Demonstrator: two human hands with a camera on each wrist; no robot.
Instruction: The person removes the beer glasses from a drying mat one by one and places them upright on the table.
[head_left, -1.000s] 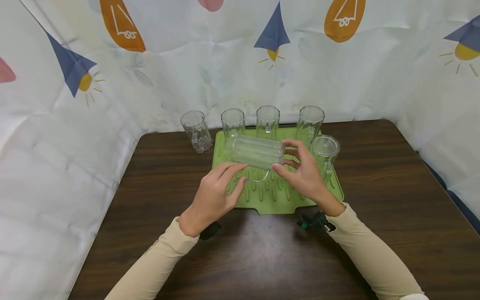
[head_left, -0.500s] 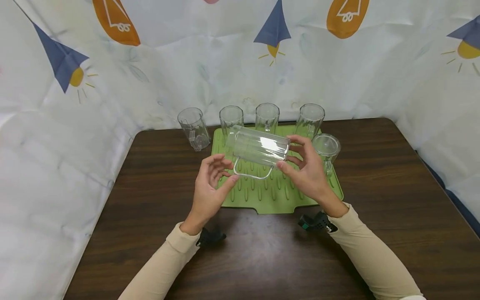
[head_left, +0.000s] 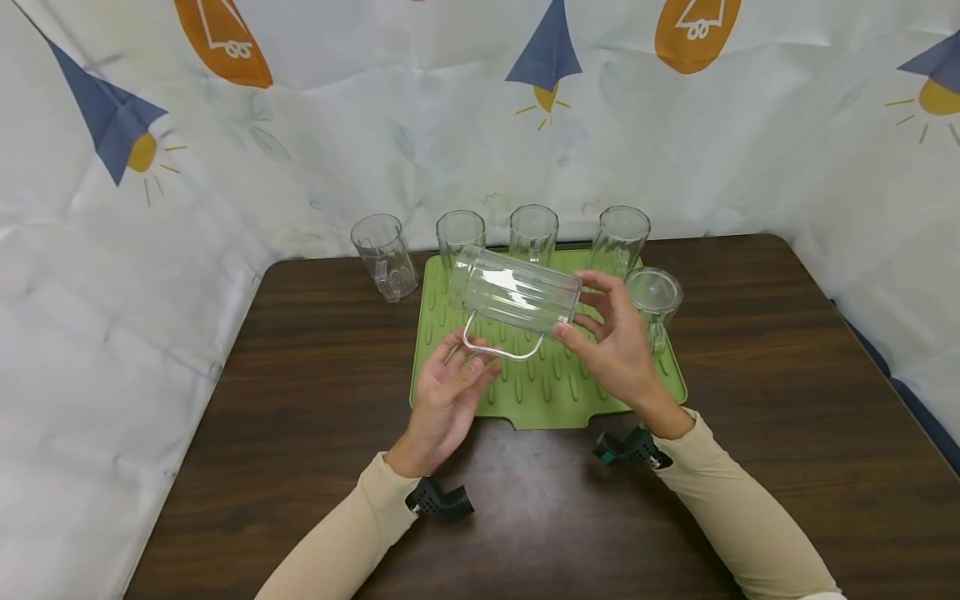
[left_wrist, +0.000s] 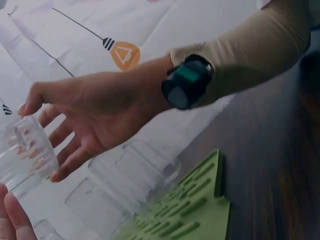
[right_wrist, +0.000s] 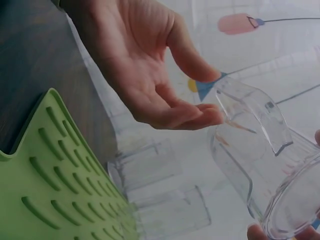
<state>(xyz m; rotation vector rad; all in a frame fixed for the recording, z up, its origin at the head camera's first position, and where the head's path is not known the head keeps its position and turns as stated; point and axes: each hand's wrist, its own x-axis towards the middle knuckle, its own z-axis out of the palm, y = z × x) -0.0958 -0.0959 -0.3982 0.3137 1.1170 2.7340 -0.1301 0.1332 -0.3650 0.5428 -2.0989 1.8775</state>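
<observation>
A clear glass mug (head_left: 517, 292) is held on its side above the green mat, its handle hanging toward me. My right hand (head_left: 615, 342) grips the mug's base end between thumb and fingers; the left wrist view shows this right hand (left_wrist: 95, 107) spread around the base. My left hand (head_left: 453, 392) is at the handle, palm turned up, its fingers passing behind the handle's left corner. In the right wrist view, the thumb and fingers of the left hand (right_wrist: 155, 75) stand apart at the handle (right_wrist: 260, 115).
The ribbed green drying mat (head_left: 551, 408) lies on a dark wooden table (head_left: 315, 375). Along its back stand three glass mugs, including one at back right (head_left: 621, 237). An upside-down mug (head_left: 654, 304) is at the mat's right; another mug (head_left: 386, 258) stands left of the mat.
My left hand has drawn back from the mug's side, turned palm up and come under the handle. The mug has tilted, its left end rising, still in my right hand.
</observation>
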